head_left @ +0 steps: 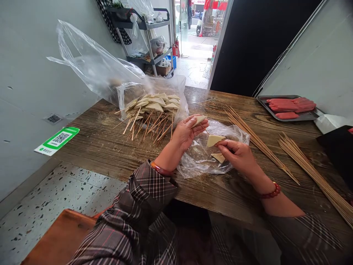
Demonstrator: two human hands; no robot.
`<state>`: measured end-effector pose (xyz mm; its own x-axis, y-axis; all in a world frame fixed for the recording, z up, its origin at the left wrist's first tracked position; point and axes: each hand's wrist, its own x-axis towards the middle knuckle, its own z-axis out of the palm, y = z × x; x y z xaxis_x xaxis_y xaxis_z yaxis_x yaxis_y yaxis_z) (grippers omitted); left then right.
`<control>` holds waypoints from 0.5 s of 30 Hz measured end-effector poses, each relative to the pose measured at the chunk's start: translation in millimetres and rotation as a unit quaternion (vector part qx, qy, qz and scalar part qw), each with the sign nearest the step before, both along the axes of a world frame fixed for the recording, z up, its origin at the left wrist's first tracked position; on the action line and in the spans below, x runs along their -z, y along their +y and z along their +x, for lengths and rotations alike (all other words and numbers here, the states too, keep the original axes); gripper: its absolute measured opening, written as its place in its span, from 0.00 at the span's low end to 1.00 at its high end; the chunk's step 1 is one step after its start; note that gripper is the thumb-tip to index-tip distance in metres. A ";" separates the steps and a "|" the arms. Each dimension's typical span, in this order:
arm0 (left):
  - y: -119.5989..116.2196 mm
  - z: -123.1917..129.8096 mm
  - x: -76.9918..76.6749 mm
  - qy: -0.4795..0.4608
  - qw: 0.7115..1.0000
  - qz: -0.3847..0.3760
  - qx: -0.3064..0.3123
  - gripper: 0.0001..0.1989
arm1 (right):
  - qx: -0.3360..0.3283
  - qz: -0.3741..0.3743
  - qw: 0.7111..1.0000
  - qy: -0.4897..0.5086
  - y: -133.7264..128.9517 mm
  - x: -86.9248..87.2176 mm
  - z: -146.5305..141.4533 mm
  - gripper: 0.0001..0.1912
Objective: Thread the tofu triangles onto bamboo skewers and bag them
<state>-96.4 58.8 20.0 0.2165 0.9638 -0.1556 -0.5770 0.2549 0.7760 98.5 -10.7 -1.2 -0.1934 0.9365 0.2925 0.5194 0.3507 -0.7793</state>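
My left hand [186, 131] is closed around a pale triangular food slice [199, 120], held up between thumb and fingers. A thin wooden skewer [204, 127] shows between this slice and a second pale triangle [215, 140]. My right hand [236, 151] pinches that second triangle by its right corner, just below and right of my left hand. Whether the skewer passes through both slices I cannot tell. Another loose triangle [218, 158] lies beneath my right hand on a crumpled clear plastic bag [193, 163].
Skewered pale triangles [154, 105] are heaped in a large clear bag [96, 73] at the left, sticks toward me. Loose bamboo skewers [256, 145] and a thicker bundle [311, 167] lie at the right. A dark tray [281, 118] holds pinkish-red pieces. A QR-code card [59, 140] is at the left edge.
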 end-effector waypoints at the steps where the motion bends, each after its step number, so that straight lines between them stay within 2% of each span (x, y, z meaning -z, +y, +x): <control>1: -0.4 0.5 0.1 0.004 1.000 0.006 0.001 0.06 | -0.002 -0.001 1.000 0.002 0.1 -0.2 0.1 0.11; 8: -4.0 2.8 1.1 0.046 0.997 0.057 0.019 0.07 | 0.000 -0.004 1.000 0.006 -0.1 -1.9 -0.5 0.10; 15: -6.0 5.1 2.3 0.055 0.996 0.066 0.027 0.09 | 0.023 0.014 1.000 0.000 -1.9 0.8 -7.7 0.12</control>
<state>-91.4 52.8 17.7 0.2571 0.9649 -0.0535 -0.4755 0.1745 0.8622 90.8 -12.7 -2.0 -0.1502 0.9356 0.3194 0.5364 0.3485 -0.7687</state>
